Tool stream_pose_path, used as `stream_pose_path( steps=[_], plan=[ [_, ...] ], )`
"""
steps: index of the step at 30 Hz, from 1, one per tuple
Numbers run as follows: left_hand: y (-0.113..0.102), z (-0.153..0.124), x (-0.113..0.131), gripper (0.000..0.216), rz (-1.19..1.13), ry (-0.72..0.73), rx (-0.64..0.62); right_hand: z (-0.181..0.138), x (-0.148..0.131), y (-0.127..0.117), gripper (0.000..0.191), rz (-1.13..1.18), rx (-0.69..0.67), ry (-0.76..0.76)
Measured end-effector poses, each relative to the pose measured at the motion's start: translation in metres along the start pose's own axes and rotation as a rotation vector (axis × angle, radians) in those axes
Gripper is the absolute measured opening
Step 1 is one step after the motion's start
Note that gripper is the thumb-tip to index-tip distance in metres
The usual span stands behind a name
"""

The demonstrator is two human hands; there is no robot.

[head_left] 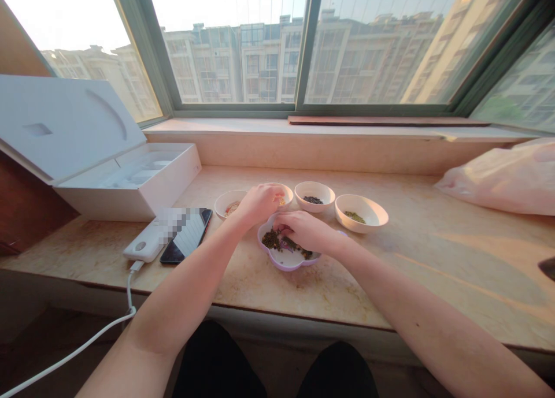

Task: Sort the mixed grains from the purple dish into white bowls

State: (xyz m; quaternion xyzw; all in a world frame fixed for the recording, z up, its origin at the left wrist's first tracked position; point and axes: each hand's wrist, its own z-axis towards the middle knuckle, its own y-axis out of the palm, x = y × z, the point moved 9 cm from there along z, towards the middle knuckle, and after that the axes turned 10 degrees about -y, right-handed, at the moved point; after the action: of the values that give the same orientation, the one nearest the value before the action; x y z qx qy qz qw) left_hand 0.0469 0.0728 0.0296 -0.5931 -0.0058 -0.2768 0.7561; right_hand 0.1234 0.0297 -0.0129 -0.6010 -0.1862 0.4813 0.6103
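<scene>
My right hand [301,229] reaches into a flower-shaped dish [291,266] with a purple rim. Its fingers are pinched together among dark mixed grains [271,240]; what lies between the fingertips is hidden. Over a white bowl [284,191] behind the dish, my left hand [261,203] is closed with curled fingers. A few yellowish bits show in that bowl, and anything in those fingertips is too small to name. Three more white bowls stand around: one with pale and reddish pieces [232,208], one with black grains [313,200], one with green grains [354,216].
An open white box [169,178] stands at the left. Near it lie a dark phone [186,239] and a white power bank [147,242] with a cable [130,288]. A pale plastic bag [507,175] rests at the right. Windows rise behind the stone ledge [416,259].
</scene>
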Motion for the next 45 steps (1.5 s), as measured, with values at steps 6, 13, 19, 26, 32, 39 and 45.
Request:
stream_pose_path(
  steps=[6, 13, 19, 26, 32, 39, 45],
  plan=[
    [-0.001, 0.0, -0.001, 0.027, 0.007, -0.027, -0.007, -0.002, -0.004, -0.008, 0.031, 0.009, 0.016, 0.0],
    [-0.003, -0.002, -0.001, 0.026, -0.008, -0.02, -0.008, -0.019, 0.009, -0.034, 0.032, 0.071, 0.165, 0.101],
    [-0.006, -0.007, 0.008, 0.03, -0.063, 0.029, -0.021, -0.055, 0.05, -0.081, 0.019, -0.013, 0.308, 0.319],
    [0.017, -0.029, 0.038, 0.035, 0.027, 0.137, -0.326, -0.099, 0.115, -0.116, 0.016, -0.153, 0.351, 0.592],
    [0.036, -0.048, 0.049, 0.027, 0.133, 0.223, -0.488, -0.115, 0.134, -0.12, 0.013, -0.203, 0.277, 0.723],
    [0.045, -0.048, 0.048, 0.036, 0.167, 0.245, -0.526, -0.122, 0.137, -0.112, 0.021, -0.19, 0.166, 0.819],
    [0.05, -0.044, 0.041, 0.039, 0.165, 0.204, -0.518, -0.127, 0.14, -0.107, 0.025, -0.16, 0.162, 0.831]
  ],
)
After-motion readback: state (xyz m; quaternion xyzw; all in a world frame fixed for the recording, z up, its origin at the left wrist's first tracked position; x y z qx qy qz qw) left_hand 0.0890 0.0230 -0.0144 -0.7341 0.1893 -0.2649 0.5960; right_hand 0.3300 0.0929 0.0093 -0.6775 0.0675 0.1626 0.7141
